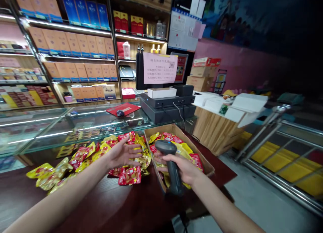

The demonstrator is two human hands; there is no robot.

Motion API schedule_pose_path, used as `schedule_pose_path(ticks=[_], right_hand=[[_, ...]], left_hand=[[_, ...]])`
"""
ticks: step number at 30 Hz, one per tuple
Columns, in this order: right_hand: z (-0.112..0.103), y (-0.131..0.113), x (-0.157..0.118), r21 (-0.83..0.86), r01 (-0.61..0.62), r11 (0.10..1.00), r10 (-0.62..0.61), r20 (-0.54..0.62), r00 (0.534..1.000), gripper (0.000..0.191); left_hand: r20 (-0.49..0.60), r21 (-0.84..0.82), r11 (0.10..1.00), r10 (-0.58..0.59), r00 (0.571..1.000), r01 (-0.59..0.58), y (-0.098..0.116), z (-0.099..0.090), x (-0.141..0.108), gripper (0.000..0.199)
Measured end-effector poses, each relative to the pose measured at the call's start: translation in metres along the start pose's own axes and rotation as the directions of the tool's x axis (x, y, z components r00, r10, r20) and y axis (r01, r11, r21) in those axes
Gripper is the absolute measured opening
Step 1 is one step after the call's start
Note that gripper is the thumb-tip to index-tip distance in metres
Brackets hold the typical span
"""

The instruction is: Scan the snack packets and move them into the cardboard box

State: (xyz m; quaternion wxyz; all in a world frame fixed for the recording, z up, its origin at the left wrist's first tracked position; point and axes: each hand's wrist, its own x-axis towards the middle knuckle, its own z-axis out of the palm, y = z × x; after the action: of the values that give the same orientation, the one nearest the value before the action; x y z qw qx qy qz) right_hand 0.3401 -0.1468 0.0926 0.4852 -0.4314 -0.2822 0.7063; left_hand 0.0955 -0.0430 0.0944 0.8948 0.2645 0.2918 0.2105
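Observation:
My left hand (122,154) is open, fingers spread, over the right part of a pile of red and yellow snack packets (84,155) on the dark table. Nothing is held in it. A black barcode scanner (174,174) is in my right hand (183,165), which has its thumb and part of its fingers around the handle; the scanner's head points up and to the left. Beneath the scanner, an open cardboard box (207,165) holds more red and yellow packets (185,148). Single red packets (130,175) lie near the box's left side.
Behind the packets stands a glass counter (98,117) with a red mat (123,109) and a mouse (120,113). A monitor with a pink sign (159,68) rises above a black cash drawer (161,114). Boxed goods fill the shelves at left; a metal railing (285,152) stands at right.

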Motion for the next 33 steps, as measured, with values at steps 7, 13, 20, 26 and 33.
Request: schedule_pose_path(ticks=[7, 13, 20, 26, 33], right_hand=[[0.036, 0.059, 0.026, -0.105, -0.057, 0.993, 0.056, -0.009, 0.998, 0.029], [0.040, 0.086, 0.035, -0.184, 0.009, 0.983, -0.039, -0.161, 0.986, 0.029], [0.040, 0.105, 0.038, -0.205, 0.043, 0.978, -0.090, -0.225, 0.970, 0.031], [0.039, 0.114, 0.044, -0.004, -0.034, 0.999, 0.033, -0.168, 0.985, 0.029], [0.056, 0.108, 0.048, -0.022, 0.006, 1.000, -0.011, -0.214, 0.977, 0.027]], left_hand=[[-0.106, -0.040, 0.996, 0.070, 0.992, -0.075, -0.037, -0.065, -0.057, 0.064], [-0.367, 0.229, 0.942, 0.317, 0.875, -0.245, -0.070, -0.092, -0.073, 0.059], [-0.374, 0.403, 0.853, 0.485, 0.791, -0.333, -0.100, -0.097, -0.045, 0.047], [-0.341, 0.530, 0.745, 0.624, 0.703, -0.405, -0.107, -0.083, -0.031, 0.035], [-0.366, 0.552, 0.715, 0.670, 0.646, -0.429, -0.110, -0.070, -0.026, 0.041]])
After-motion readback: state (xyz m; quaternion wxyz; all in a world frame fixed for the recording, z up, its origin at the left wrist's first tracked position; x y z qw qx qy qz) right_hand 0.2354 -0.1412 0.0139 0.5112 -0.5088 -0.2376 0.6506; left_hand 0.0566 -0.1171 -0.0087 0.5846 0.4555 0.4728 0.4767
